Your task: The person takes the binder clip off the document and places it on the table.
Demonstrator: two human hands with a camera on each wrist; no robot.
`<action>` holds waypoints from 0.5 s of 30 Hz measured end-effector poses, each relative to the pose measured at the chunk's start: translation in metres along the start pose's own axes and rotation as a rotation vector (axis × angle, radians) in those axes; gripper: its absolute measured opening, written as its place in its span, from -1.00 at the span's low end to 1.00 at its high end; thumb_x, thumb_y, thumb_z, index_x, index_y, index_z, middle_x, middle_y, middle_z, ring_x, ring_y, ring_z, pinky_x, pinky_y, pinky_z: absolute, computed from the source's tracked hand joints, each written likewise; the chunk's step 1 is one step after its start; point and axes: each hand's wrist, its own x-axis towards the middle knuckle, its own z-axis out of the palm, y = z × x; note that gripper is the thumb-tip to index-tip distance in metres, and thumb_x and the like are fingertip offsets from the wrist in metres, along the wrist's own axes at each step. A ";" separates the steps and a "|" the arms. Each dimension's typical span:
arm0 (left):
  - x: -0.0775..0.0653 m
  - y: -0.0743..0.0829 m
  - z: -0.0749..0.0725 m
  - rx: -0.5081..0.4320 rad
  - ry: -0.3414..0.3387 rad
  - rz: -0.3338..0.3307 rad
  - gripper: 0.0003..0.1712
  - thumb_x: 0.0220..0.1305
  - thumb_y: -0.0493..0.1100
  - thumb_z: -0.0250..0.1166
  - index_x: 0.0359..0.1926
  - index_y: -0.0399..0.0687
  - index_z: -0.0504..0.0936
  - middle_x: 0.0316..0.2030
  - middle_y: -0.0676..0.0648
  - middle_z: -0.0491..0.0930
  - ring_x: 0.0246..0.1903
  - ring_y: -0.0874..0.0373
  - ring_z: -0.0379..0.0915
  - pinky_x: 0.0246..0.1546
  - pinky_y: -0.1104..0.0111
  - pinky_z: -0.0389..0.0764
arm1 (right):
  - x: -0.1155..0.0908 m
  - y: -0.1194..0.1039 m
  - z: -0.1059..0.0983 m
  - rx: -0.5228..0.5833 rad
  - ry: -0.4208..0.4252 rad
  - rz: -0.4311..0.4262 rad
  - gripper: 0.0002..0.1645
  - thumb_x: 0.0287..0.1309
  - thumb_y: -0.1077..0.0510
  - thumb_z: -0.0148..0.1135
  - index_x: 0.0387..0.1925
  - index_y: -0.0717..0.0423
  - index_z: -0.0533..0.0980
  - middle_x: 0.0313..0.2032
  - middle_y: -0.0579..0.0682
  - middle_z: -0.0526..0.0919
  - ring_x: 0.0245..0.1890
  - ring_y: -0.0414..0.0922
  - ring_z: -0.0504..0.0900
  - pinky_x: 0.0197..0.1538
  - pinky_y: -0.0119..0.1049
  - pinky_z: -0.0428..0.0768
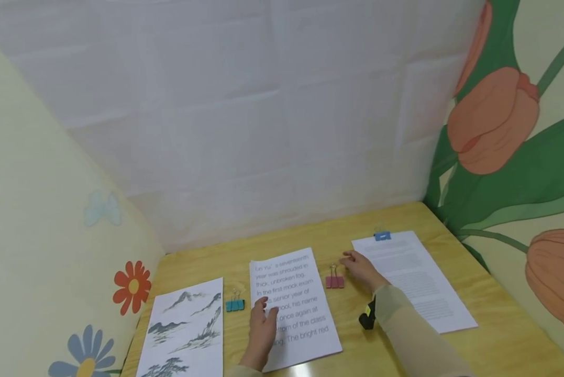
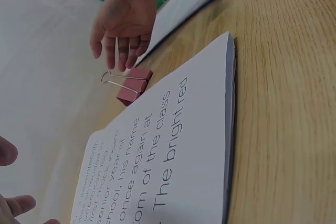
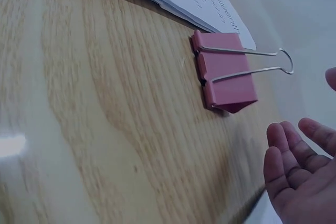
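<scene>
A stack of large-print pages [image 1: 296, 298] lies in the middle of the wooden table. My left hand [image 1: 262, 332] is over the stack's lower left part, fingers apart and holding nothing; whether it touches the paper I cannot tell. Right of the stack lies a pink binder clip [image 3: 226, 72], its wire handles pointing toward the back wall. My right hand [image 1: 361, 269] is beside this clip, palm facing it, fingers loosely bent around nothing. In the left wrist view the right hand [image 2: 126, 22] appears just beyond the clip [image 2: 135, 85], apparently not gripping it.
To the left lie a teal binder clip [image 1: 235, 305] and a sheet with ink landscape drawings [image 1: 183, 335]. On the right, small-print pages [image 1: 418, 283] carry a blue binder clip [image 1: 382, 236] at their top edge. A white sheet [image 1: 263, 115] hangs behind the table.
</scene>
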 end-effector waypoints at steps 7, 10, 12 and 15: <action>-0.006 0.009 0.012 -0.031 -0.036 0.048 -0.41 0.44 -0.21 0.12 0.39 -0.42 0.28 0.31 -0.48 0.28 0.32 -0.44 0.20 0.31 -0.29 0.26 | 0.003 0.001 -0.020 -0.013 0.005 -0.044 -0.30 0.53 0.01 0.04 0.43 0.44 0.24 0.18 0.40 0.51 0.16 0.26 0.54 0.12 0.07 0.57; -0.007 0.015 0.017 -0.035 -0.080 0.036 -0.39 0.45 -0.19 0.11 0.40 -0.41 0.26 0.32 -0.46 0.27 0.33 -0.42 0.19 0.33 -0.28 0.25 | 0.005 0.000 -0.030 -0.029 0.023 -0.048 -0.29 0.53 0.01 0.04 0.42 0.47 0.23 0.19 0.43 0.49 0.16 0.28 0.53 0.18 0.11 0.53; -0.007 0.018 0.021 -0.042 -0.108 0.028 -0.38 0.46 -0.18 0.10 0.42 -0.40 0.25 0.32 -0.45 0.28 0.34 -0.41 0.18 0.34 -0.27 0.23 | 0.007 0.001 -0.036 -0.045 0.033 -0.049 -0.30 0.53 0.03 0.03 0.41 0.49 0.23 0.18 0.45 0.48 0.16 0.29 0.52 0.21 0.14 0.51; -0.008 0.020 0.027 -0.064 -0.153 0.020 -0.37 0.46 -0.16 0.10 0.43 -0.37 0.23 0.29 -0.40 0.32 0.33 -0.37 0.21 0.34 -0.27 0.24 | 0.011 0.004 -0.044 -0.069 0.052 -0.049 -0.33 0.54 0.05 0.03 0.39 0.51 0.25 0.17 0.46 0.50 0.16 0.29 0.53 0.21 0.14 0.50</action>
